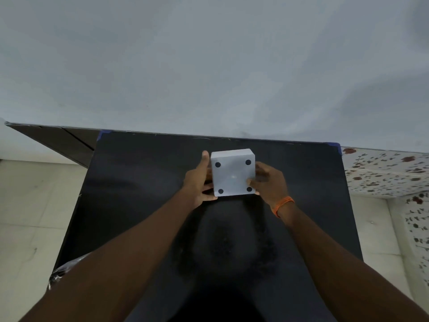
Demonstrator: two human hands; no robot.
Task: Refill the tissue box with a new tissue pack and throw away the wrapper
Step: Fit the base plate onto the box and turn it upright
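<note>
A white square tissue box (232,175) sits upside down near the far middle of the black table (139,182), its base with small round black feet at the corners facing up. My left hand (198,184) grips its left side, thumb up along the edge. On the opposite side, my right hand (269,182), with an orange band on the wrist, holds the box with fingers on the near right corner. No tissue pack shows. A crinkled clear wrapper (63,270) peeks out at the table's near left edge, partly hidden by my left forearm.
A plain grey wall (209,66) rises right behind the table's far edge. Pale floor tiles (30,205) lie to the left. To the right is a white surface with red and dark flower print (383,175).
</note>
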